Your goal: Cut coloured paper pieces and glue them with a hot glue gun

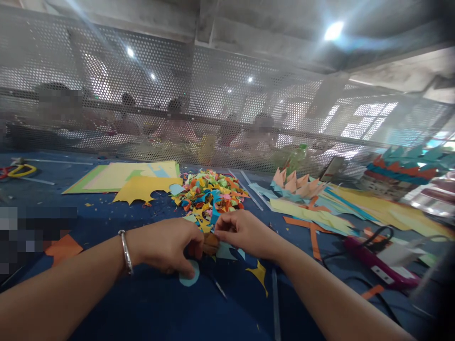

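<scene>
A light blue paper circle [188, 279] is at the thumb of my left hand [167, 244], whose other fingers curl inward. My right hand [245, 232] has its fingertips bent together in a pinch; whatever lies between them is too small to make out. Between both hands sits a brown rounded object [211, 244], partly covered by the left fingers. Just beyond rises a heap of coloured paper scraps [213, 189]. A pen [219, 287] lies on the blue table [156, 308] below the hands, and a yellow paper offcut [260, 274] is to its right.
Stacked paper sheets [103, 177] and a scalloped yellow sheet [142, 189] lie at left, scissors [21, 170] farther left. On the right are pointed peach paper strips [296, 182] and a purple power strip [382, 265] with cables. A perforated metal screen [213, 94] stands behind.
</scene>
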The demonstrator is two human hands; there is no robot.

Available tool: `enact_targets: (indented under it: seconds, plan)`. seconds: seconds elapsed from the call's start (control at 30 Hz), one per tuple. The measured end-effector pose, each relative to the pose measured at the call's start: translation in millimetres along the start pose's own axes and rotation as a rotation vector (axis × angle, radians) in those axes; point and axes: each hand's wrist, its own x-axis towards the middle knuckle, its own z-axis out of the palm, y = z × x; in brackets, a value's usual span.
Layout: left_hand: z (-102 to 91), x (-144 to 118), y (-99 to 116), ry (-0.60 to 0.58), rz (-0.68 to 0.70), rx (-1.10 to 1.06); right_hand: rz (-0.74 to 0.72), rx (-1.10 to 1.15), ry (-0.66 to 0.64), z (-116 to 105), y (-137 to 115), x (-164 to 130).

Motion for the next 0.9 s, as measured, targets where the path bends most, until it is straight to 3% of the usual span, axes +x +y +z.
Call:
enact_targets:
  seconds: [0.17,0.33,0.5,0.67,0.77,0.9]
  plan:
    - [1.8,0.1,2.4,0.088,0.023,-0.006,-0.047,-0.133,0.034,4.0,1.3,0.3]
    - [3.9,0.3,-1.0,-0.005,-0.004,-0.067,-0.045,-0.234,0.040,8.3,3.5,2.1]
    - [-0.3,1.1,0.3,-0.091,-0.022,-0.305,-0.030,-0.283,0.052,11.2,4.3,3.1]
    - [-0.6,16.2,-13.8,0.194,0.119,-0.589,-0.034,-0.285,0.122,7.7,-0.6,-0.7]
    - [4.1,26.3,-22.2,0.330,0.052,-0.869,-0.102,-0.235,0.209,5.4,-4.2,-4.6]
    - [7.8,29.8,-20.7,0.436,-0.033,-1.049,-0.210,-0.214,0.304,4.3,-7.1,-9.0]
